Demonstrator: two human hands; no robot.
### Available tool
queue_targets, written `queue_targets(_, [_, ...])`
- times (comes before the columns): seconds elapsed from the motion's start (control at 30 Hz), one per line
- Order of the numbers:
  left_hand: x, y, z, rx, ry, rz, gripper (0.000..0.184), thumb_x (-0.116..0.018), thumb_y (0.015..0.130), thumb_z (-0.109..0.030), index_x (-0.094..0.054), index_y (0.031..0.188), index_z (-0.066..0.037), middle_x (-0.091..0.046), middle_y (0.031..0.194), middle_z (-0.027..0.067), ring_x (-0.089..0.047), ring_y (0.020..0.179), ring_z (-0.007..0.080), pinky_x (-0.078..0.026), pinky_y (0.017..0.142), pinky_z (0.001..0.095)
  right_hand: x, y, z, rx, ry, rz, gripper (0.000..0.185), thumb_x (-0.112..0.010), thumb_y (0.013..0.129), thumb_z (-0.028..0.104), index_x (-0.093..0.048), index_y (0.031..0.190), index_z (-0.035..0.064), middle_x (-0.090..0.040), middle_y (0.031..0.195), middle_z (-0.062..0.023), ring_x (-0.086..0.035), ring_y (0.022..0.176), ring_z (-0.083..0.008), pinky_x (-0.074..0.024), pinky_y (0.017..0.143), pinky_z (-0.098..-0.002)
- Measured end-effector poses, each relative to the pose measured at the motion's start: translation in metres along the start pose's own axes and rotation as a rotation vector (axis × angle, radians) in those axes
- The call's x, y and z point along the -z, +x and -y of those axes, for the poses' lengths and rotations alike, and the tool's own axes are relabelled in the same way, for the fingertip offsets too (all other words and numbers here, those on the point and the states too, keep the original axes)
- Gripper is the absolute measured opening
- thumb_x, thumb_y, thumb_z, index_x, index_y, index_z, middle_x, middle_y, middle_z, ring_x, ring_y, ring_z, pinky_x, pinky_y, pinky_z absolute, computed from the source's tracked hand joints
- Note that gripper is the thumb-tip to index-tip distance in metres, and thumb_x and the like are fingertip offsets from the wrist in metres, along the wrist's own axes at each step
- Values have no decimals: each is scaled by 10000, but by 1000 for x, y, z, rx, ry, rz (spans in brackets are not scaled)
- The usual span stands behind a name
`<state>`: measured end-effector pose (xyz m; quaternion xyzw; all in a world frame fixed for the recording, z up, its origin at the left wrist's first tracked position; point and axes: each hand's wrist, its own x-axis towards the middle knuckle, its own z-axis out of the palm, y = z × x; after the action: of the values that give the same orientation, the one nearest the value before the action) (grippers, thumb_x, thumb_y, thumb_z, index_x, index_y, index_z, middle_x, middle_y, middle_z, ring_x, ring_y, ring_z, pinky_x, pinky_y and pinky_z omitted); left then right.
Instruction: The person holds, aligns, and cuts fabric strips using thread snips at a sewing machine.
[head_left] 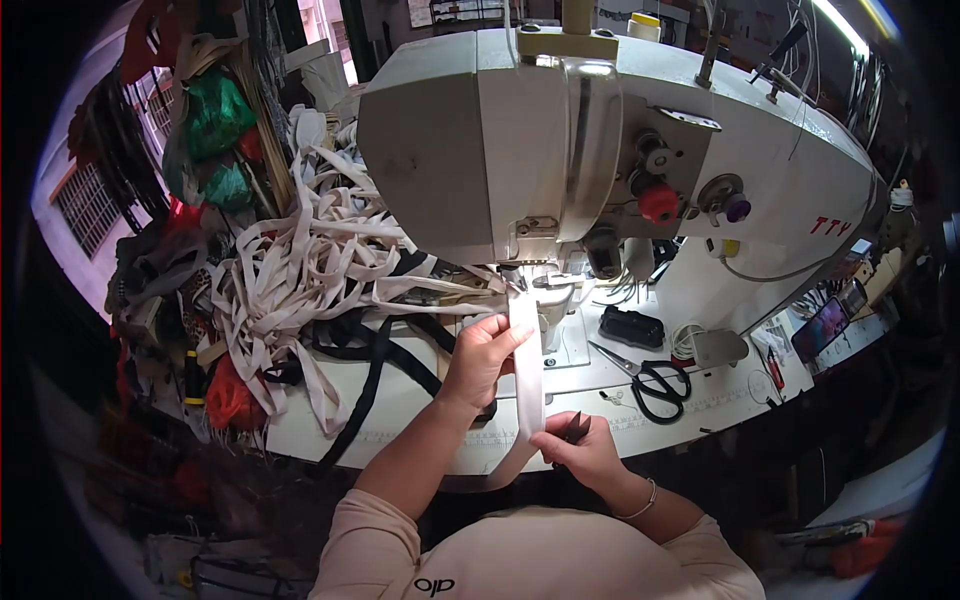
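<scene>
A white fabric strip (529, 385) runs down from the needle area of a large sewing machine (425, 150) toward my body. My left hand (482, 362) pinches the strip's upper part between thumb and fingers, just below the presser foot area. Lower down, my right hand (585, 450) grips the strip's right edge with thumb and fingertips. Dark pointed blades, apparently of small thread snips (577, 428), stick up from that same hand; their handles are hidden in the palm. Beyond my right hand, black-handled scissors (655, 388) lie partly spread on the table.
A tangled heap of white strips (300, 260) covers the table's left side, with black strips (375, 375) beside it. A black case (632, 326) lies behind the scissors. A phone (830, 322) stands at right. A ruler tape (630, 420) follows the front edge.
</scene>
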<state>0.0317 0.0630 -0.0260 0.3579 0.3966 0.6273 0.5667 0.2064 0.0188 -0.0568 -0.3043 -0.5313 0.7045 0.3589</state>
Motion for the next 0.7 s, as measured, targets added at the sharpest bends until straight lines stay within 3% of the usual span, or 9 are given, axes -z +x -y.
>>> queue_targets(0.33, [2,8,1,-22,-8,-10,129,-556,811,-78,-570,902,14,-578,736,47,-511,584,67,-421,533,149,3,21,5,-19,4,-20,142,-649,762,74,-615,859,-24,-586,654,-35,-481,509,-67,-359,446,-155])
queue_targets(0.7, [5,-22,15,48,-40,25,106,-574,811,-76,-559,866,14,-563,725,44,-507,599,72,-428,556,157,-6,10,8,-16,40,6,172,-644,760,54,-624,897,-48,-594,673,-55,-492,544,-80,-390,492,-162])
